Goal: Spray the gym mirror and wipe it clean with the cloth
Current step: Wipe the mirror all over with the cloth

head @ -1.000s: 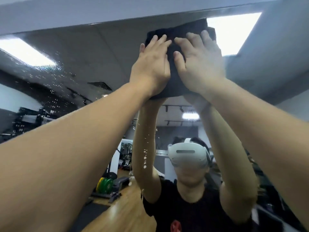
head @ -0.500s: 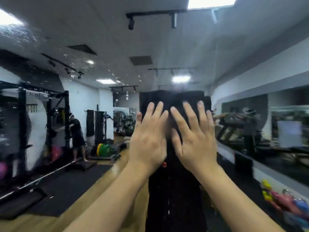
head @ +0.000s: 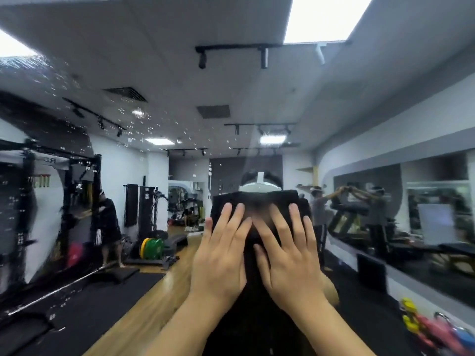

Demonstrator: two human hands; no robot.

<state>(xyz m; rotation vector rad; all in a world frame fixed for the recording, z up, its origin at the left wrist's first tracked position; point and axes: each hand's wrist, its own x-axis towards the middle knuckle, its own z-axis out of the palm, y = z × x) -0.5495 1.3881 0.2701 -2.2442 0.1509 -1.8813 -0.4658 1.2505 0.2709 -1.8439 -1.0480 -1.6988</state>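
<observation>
Pressing the cloth (head: pixel 257 201) flat on the mirror (head: pixel 180 73), both hands (head: pixel 221 255) lie open, side by side, droplets (head: pixel 123 129) up-left.

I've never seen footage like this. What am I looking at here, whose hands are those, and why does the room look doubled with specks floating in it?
There is no machine here: a person wears a camera on the head, so this single picture looks forward from their eyes. The room you see is mostly a reflection in a large gym mirror. The left hand and right hand lie flat, fingers spread, pressing a dark cloth against the glass. Just above the cloth the white headset shows in the reflection. The specks on the left are spray droplets on the glass, not yet wiped. The racks, the green weight plates and other people are reflections too.
</observation>
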